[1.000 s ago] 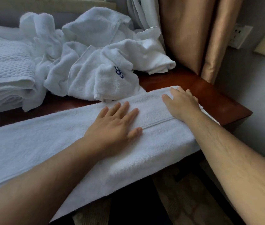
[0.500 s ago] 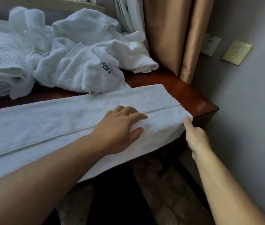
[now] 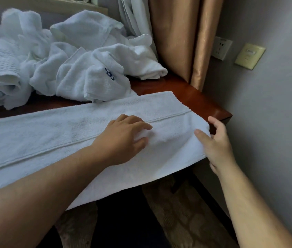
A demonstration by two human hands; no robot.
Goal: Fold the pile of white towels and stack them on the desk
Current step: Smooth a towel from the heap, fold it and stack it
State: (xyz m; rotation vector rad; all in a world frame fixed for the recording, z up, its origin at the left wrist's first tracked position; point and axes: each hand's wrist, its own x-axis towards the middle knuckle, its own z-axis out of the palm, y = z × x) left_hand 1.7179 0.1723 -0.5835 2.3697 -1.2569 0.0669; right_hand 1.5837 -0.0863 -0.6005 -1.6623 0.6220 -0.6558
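Wooden desk [image 3: 195, 99] by the curtained corner. My left hand [image 3: 123, 138] presses flat on the lengthwise-folded towel [image 3: 52, 133]; my right hand [image 3: 215, 140], off its top half a second ago, now pinches its end, ready to fold across. Unfolded towel pile [image 3: 88, 68] lies beyond.

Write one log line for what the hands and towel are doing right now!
left hand: flat on long towel | right hand: grip on towel's end | unfolded pile: behind on desk

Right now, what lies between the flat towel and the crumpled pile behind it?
In the head view, mostly a bare strip of desk separates the flat towel from the pile; one pile corner touches the towel.
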